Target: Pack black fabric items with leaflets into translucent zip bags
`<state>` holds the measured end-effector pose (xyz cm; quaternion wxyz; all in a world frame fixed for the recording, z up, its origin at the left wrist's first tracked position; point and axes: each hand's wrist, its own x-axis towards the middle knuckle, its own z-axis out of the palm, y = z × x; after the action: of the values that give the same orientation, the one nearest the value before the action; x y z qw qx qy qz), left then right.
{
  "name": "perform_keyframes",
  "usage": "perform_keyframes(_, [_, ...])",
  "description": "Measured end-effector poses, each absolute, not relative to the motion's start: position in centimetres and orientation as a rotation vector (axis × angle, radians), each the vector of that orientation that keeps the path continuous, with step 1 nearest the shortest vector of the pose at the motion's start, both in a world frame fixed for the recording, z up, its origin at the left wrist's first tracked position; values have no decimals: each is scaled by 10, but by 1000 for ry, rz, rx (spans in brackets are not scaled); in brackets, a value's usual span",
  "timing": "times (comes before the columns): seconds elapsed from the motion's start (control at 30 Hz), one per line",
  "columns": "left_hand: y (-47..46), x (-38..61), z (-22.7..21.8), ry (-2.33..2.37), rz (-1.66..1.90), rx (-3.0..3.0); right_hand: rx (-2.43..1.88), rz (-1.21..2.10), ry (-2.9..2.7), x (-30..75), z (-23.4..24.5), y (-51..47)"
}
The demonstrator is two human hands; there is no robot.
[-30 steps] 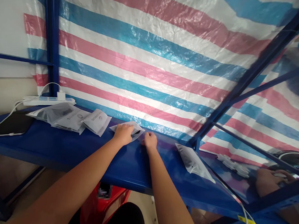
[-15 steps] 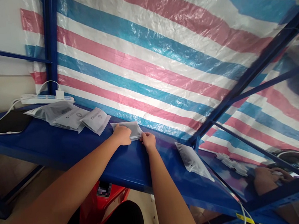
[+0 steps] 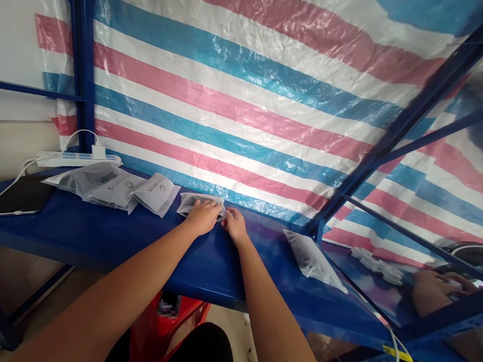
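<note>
A frosted plastic bag (image 3: 188, 203) lies on the blue shelf (image 3: 207, 273), close to the striped sheet. My left hand (image 3: 203, 216) rests over the bag's right part, fingers curled at its edge. At the bag's right end, my right hand (image 3: 234, 225) pinches the edge between thumb and fingers. The part under my hands is hidden, and I cannot make out what is inside. Just to the left lies another frosted bag with dark print (image 3: 158, 193).
More frosted bags (image 3: 110, 188) overlap at the left, by a black tablet (image 3: 17, 196) and a white power strip (image 3: 70, 159). Another frosted bag (image 3: 315, 261) lies right, before a blue post. Beyond are another person's hands (image 3: 440, 288). A red stool (image 3: 186, 330) stands below.
My left hand has slid right along the bag, closer to my right hand. My right hand has shifted slightly left. The bag's near side now looks bunched and raised.
</note>
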<state>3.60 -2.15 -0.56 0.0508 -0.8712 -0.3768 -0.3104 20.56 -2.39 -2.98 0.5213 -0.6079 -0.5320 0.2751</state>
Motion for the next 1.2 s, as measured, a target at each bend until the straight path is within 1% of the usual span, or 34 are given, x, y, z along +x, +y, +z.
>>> perform_keyframes(0.17, [-23,35,-3,-1107,-1071,-2639,-1309,755,-1247,198,-27,-25])
perform_keyframes(0.3, [-29,37,2,-932,-1165,-2737,-1340,782,-1207,194,-19,-33])
perform_keyframes(0.43, [-30,38,4,-862,-1220,-2780,-1359,809,-1162,191,-11,-39])
perform_keyframes(0.87, [-25,40,0,-866,-1167,-2744,-1206,1117,-1113,200,-9,-39])
perform_keyframes(1.0, [-26,40,3,-835,-1147,-2730,-1192,1124,-1118,203,-10,-37])
perform_keyframes(1.2, [-29,42,6,-925,-1116,-2709,-1205,1080,-1069,198,-10,-38])
